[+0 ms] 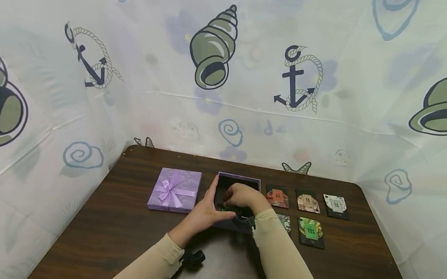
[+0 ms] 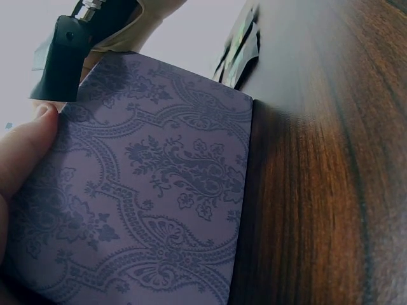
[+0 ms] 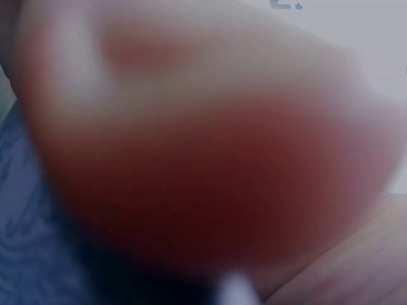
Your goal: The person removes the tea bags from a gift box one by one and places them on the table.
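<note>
An open purple gift box [image 1: 224,223] with a dark inside stands at the table's middle. My left hand [image 1: 205,209] rests against its near left corner, fingers straight along the left wall and thumb stretched across the near side. The left wrist view shows the box's patterned wall [image 2: 172,171] and the thumb [image 2: 28,149] at its edge. Inside the box, my right hand [image 1: 244,196] has its fingers curled down at a small dark packet with green [image 1: 225,208], mostly hidden beneath them. The right wrist view is mostly filled by the blurred right hand [image 3: 210,159].
Left of the box lies its purple lid [image 1: 161,179] with a ribbon bow. To the right are square packets: red [image 1: 277,196], tan [image 1: 308,202], white [image 1: 335,205] and green [image 1: 311,231]. Another packet [image 1: 285,222] is partly hidden by the right sleeve. A patterned cloth hangs behind the table.
</note>
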A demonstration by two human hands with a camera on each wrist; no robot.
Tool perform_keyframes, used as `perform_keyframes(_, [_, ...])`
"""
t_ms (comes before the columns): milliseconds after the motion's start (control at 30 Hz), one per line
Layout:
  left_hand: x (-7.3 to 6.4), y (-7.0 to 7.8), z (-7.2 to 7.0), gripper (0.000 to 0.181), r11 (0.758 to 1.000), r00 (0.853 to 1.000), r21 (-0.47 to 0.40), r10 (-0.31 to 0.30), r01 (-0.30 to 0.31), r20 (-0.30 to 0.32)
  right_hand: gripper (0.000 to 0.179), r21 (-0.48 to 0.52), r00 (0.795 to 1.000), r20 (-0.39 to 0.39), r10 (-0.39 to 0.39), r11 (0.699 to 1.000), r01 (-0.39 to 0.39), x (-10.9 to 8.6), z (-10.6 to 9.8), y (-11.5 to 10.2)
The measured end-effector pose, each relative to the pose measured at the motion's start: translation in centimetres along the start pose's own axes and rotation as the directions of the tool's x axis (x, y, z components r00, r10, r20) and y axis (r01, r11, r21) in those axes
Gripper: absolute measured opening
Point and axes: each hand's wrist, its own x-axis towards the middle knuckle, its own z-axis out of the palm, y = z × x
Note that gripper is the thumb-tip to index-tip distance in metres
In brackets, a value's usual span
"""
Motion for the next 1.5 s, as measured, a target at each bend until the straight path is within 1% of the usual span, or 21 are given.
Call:
perform_keyframes(133, [-0.02, -0.07, 0.06, 0.134, 1.000, 1.000, -0.001, 0.001, -0.001, 0.005, 0.015, -0.008, 1.000, 0.006, 0.002, 1.000, -0.002, 0.07, 0.17, 0.17])
perform_keyframes(267, [-0.07, -0.03, 0.07, 0.133, 1.000, 1.000, -0.008, -0.009, 0.009, 0.001, 0.014, -0.010, 1.000, 0.000, 0.004, 1.000, -0.004, 0.16, 0.30, 0.30])
perform_keyframes(367, [-0.14, 0.09, 0.06, 0.132, 1.000, 1.000, -0.012, -0.017, 0.017, 0.000, 0.016, 0.007, 1.000, 0.006, 0.001, 1.000, -0.001, 0.21, 0.33, 0.29])
perform_keyframes(533, [-0.18, 0.22, 0.03, 0.132, 1.000, 1.000, -0.004, -0.012, 0.012, -0.009, 0.023, 0.031, 1.000, 0.016, -0.006, 1.000, 0.005, 0.27, 0.33, 0.15])
perform_keyframes(600, [-0.17, 0.19, 0.02, 0.132, 1.000, 1.000, 0.003, -0.010, 0.010, -0.010, 0.020, 0.029, 1.000, 0.018, -0.001, 1.000, 0.000, 0.24, 0.35, 0.12])
perform_keyframes(733, [-0.24, 0.26, -0.02, 0.133, 1.000, 1.000, 0.007, -0.010, 0.010, -0.007, 0.006, 0.054, 1.000, 0.013, -0.006, 0.998, 0.005, 0.31, 0.37, 0.12])
perform_keyframes(867, [-0.25, 0.33, -0.08, 0.133, 1.000, 1.000, 0.011, -0.010, 0.010, -0.008, 0.018, 0.108, 1.000, -0.005, -0.020, 0.994, 0.020, 0.47, 0.39, 0.25])
perform_keyframes(967, [-0.18, 0.28, -0.09, 0.133, 1.000, 1.000, 0.015, -0.010, 0.010, -0.005, 0.021, 0.132, 1.000, -0.011, -0.027, 0.991, 0.028, 0.56, 0.41, 0.47])
perform_keyframes(1133, [-0.08, 0.14, -0.14, 0.132, 1.000, 1.000, 0.024, -0.005, 0.005, -0.007, 0.019, 0.129, 0.999, -0.030, -0.039, 0.991, 0.043, 0.75, 0.47, 0.65])
perform_keyframes(1233, [-0.12, 0.16, -0.13, 0.132, 1.000, 1.000, 0.019, -0.007, 0.008, -0.006, 0.016, 0.112, 0.999, -0.031, -0.022, 0.993, 0.025, 0.60, 0.47, 0.46])
perform_keyframes(1333, [-0.16, 0.23, -0.07, 0.132, 1.000, 1.000, 0.009, -0.009, 0.009, -0.005, 0.018, 0.119, 0.999, -0.033, -0.013, 0.993, 0.016, 0.50, 0.42, 0.40])
perform_keyframes(1500, [-0.03, 0.07, 0.04, 0.133, 1.000, 1.000, 0.001, -0.011, 0.011, -0.006, 0.021, 0.154, 0.996, -0.077, -0.039, 0.987, 0.051, 0.37, 0.33, 0.59])
